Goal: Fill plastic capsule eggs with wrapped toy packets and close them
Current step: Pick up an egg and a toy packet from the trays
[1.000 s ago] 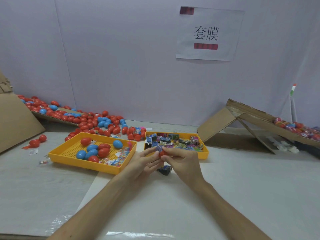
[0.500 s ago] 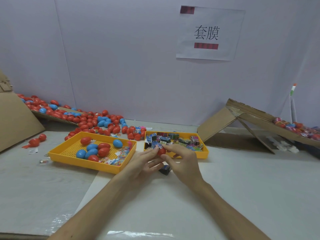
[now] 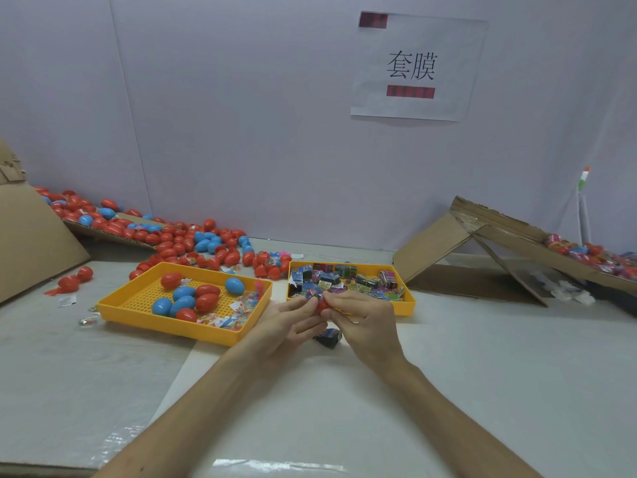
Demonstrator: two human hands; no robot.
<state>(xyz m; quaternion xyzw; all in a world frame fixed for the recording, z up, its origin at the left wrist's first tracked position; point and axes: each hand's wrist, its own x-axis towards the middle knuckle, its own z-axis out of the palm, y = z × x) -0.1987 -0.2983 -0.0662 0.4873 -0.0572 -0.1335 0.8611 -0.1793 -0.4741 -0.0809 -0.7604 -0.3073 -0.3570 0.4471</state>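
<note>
A red capsule egg is being pinched between the curled fingers of the left hand and the right hand, just in front of the yellow tray of wrapped toy packets. A blue-wrapped packet is being held at the egg's top (how far inside cannot be told), and a dark packet is lying on the table beneath the hands.

A red capsule egg is gripped between the left hand and right hand at frame centre, before two yellow trays.
</note>
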